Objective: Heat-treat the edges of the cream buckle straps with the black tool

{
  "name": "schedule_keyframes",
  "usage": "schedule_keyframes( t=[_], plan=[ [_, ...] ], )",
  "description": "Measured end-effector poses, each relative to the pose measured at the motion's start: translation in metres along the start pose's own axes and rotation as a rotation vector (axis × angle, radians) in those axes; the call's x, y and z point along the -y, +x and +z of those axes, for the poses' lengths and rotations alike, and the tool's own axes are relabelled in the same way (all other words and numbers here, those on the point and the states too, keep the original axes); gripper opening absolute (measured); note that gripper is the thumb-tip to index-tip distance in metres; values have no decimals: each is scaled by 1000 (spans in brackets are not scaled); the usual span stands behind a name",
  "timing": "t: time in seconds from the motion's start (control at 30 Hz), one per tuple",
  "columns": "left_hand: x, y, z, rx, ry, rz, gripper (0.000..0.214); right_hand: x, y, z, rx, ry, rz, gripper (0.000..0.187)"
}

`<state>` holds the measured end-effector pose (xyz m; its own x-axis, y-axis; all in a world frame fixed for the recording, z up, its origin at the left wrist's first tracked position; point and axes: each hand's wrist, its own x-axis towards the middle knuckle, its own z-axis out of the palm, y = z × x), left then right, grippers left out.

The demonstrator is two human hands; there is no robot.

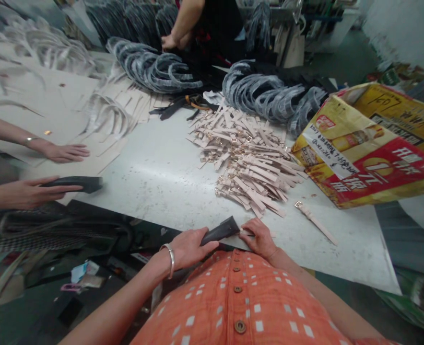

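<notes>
My left hand (188,247), with a silver bangle at the wrist, is closed around a black handheld tool (221,231) with a blunt, squared end. That end points right, close to the fingers of my right hand (259,238). Pinched in my right hand at the table's front edge is a small beige strap (243,232), mostly hidden by the fingers. Beyond my hands lies a heap of beige buckle straps (248,158) with gold-coloured buckles. One separate buckle strap (316,223) rests to the right of my right hand.
A yellow and red cardboard box (370,153) stands at the right of the white table (154,167). Bundles of wrapped grey handles (265,93) lie behind the heap. At left, a co-worker's hand (21,192) holds a similar black tool. Another person (215,28) works at the back.
</notes>
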<state>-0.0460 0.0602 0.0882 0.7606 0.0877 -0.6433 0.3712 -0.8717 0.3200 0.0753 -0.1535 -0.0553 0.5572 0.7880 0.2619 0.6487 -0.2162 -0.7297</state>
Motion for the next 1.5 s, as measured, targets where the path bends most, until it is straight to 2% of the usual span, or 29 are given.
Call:
schedule_keyframes(
  t=[0.13,0.4,0.63,0.77,1.0,1.3,1.5],
  plan=[
    [3,-4,-2,10,16,-10,53,0,1,0,20,-1,6,17],
    [-5,8,3,-32,-33,-1,53,1,2,-1,-5,-19,22,16],
    [10,-10,-4,-20,-26,-56,54,-1,1,0,12,1,28,16],
    [5,-10,-2,5,-4,-52,53,0,2,0,14,14,33,18],
    [-7,6,1,-25,-48,-38,54,3,3,-2,-2,-4,39,21],
    [2,-18,5,10,11,-43,57,0,2,-1,29,15,38,21],
    [-11,-11,10,-15,34,-72,54,1,4,-3,8,55,29,17]
  ],
)
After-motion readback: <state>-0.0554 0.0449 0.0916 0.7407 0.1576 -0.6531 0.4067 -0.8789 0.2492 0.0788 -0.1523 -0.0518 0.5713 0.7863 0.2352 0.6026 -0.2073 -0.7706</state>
